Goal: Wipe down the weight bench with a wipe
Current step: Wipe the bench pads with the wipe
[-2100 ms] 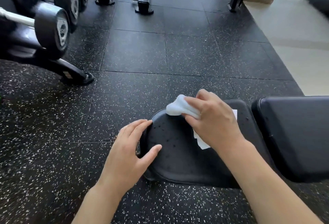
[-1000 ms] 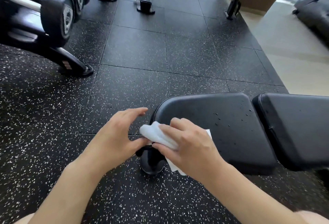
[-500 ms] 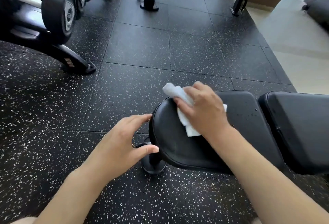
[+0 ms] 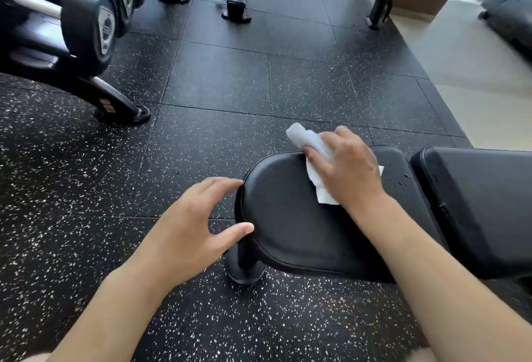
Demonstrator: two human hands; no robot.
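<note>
The black padded weight bench (image 4: 290, 223) lies across the lower right, its rounded seat end toward the left and a second pad (image 4: 475, 206) to the right. My right hand (image 4: 348, 171) holds a white wipe (image 4: 309, 143) pressed on the seat's far edge; part of the wipe sticks out under my palm. My left hand (image 4: 193, 226) curves round the seat's left end, fingertips and thumb at its rim. A few droplets (image 4: 401, 180) sit on the seat near the gap between the pads.
A dumbbell rack (image 4: 86, 33) with several black dumbbells stands at the upper left, its foot (image 4: 123, 108) on the speckled rubber floor. Another bench frame (image 4: 236, 2) stands at the top. The bench's round foot (image 4: 244, 269) is below the seat end. Pale flooring lies at the upper right.
My right hand has slid the wipe from the seat's left end toward its far edge. My left hand stays at the seat's left rim.
</note>
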